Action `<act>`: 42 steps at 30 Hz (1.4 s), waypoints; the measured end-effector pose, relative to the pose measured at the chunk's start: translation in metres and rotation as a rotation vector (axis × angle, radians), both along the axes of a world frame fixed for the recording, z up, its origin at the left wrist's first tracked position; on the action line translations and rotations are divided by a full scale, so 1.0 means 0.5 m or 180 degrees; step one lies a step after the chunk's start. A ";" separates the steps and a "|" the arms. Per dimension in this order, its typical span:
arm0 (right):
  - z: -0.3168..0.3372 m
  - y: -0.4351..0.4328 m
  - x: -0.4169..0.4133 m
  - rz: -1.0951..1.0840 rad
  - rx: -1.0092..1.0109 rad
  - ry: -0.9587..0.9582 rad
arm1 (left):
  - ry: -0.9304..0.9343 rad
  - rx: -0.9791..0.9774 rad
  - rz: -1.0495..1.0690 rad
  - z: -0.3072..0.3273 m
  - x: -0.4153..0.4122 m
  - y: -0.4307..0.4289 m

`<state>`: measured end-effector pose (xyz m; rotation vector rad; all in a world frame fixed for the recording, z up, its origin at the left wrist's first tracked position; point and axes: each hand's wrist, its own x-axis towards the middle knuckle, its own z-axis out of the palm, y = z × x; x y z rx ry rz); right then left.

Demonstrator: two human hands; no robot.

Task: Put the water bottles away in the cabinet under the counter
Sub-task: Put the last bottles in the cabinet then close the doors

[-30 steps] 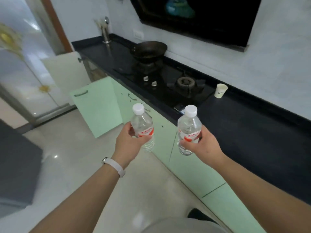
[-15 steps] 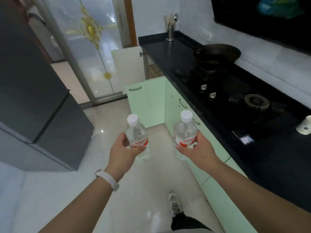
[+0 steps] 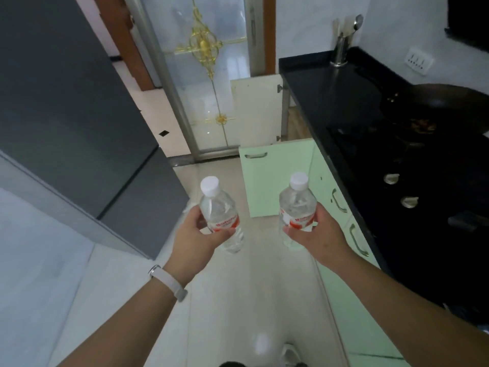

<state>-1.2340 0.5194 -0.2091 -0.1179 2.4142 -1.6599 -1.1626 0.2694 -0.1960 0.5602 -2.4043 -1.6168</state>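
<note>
1. We see soft daylight coming through the frosted glass door [image 3: 209, 83], the brightest area, nearly washed out.
2. The glossy floor [image 3: 238, 300] throws back a pale glare spot near the bottom edge.
3. The black worktop [image 3: 330, 102] and the wok [image 3: 436, 102] sit dim, their detail swallowed.
4. We notice wide-angle bending: the grey unit [image 3: 66, 102] leans and its lines splay toward the edge.
5. Everything is slightly soft; the red labels on the left bottle [image 3: 219, 215] and right bottle [image 3: 297, 207] blur beyond reading.
6. Shadows are faint and diffuse.
</note>
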 end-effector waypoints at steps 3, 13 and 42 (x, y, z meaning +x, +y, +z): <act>0.005 -0.051 -0.051 0.0180 0.0038 0.0034 | 0.0006 0.0086 0.0217 0.001 -0.015 -0.035; -0.020 -0.260 -0.216 0.0580 0.0202 0.0008 | -0.0081 0.0245 0.0739 -0.060 -0.134 -0.241; -0.069 -0.849 -0.777 0.0224 0.0259 -0.0213 | -0.0151 0.0653 0.0391 -0.109 -0.734 -0.816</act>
